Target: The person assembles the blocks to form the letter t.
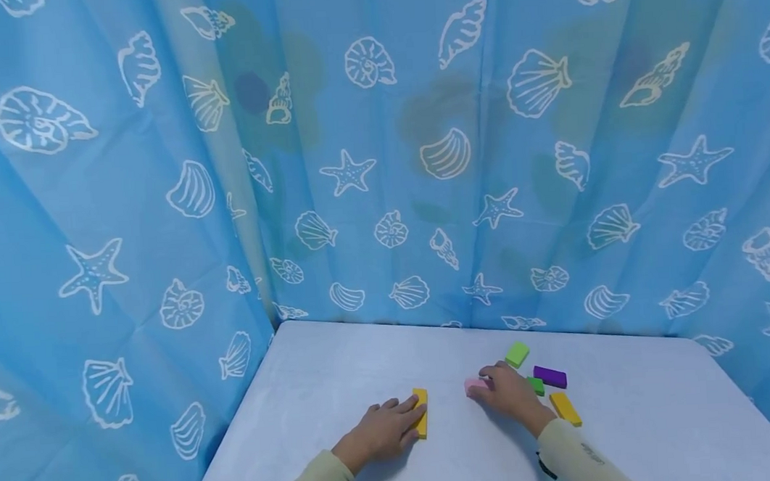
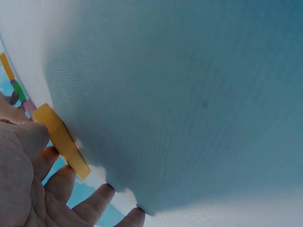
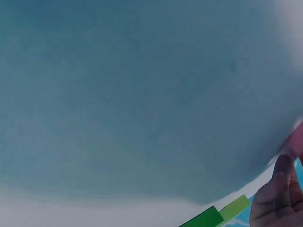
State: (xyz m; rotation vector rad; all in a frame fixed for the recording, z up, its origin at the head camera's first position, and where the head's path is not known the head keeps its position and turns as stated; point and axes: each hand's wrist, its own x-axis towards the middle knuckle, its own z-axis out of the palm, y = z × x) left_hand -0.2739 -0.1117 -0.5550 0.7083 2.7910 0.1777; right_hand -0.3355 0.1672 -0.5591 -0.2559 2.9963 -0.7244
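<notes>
In the head view, my left hand (image 1: 385, 429) lies over a yellow block (image 1: 422, 414) on the white table. The left wrist view shows the fingers spread, with thumb and fingertips along one side of this yellow block (image 2: 66, 144); a seam crosses it near one end. To the right, my right hand (image 1: 512, 394) pinches a pink block (image 1: 476, 385) between thumb and fingers, close over the tabletop. Only part of the pink block (image 3: 296, 139) and of the hand (image 3: 277, 198) shows at the right wrist view's edge.
Around my right hand lie a light green block (image 1: 516, 354), a purple block (image 1: 550, 377), a partly covered green block (image 1: 536, 386) and another yellow block (image 1: 567, 410). A blue shell-patterned curtain (image 1: 383, 197) hangs behind and left of the table (image 1: 339, 359).
</notes>
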